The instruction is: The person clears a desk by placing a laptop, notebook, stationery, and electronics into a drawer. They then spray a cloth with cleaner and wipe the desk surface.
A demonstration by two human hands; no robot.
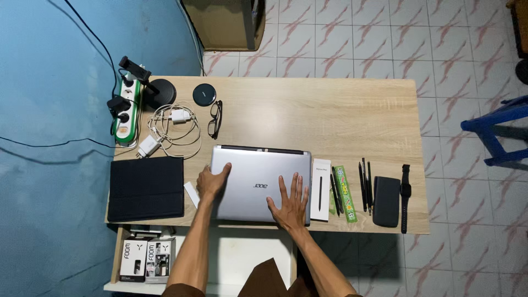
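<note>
Both hands rest on a closed silver laptop (258, 183) near the table's (330, 110) front edge: the left hand (212, 181) curls its fingers over the lid's left side, seemingly to steady it, while the right hand (290, 203) lies flat, fingers spread. Just right of the right fingertips lies a white pen box (320, 190), then a green ruler (345, 193); below the left wrist, two black-and-white boxes (147, 259) stand on a lower shelf.

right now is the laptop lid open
No, the silver laptop lies shut, with the left hand and right hand flat on its lid.
</note>
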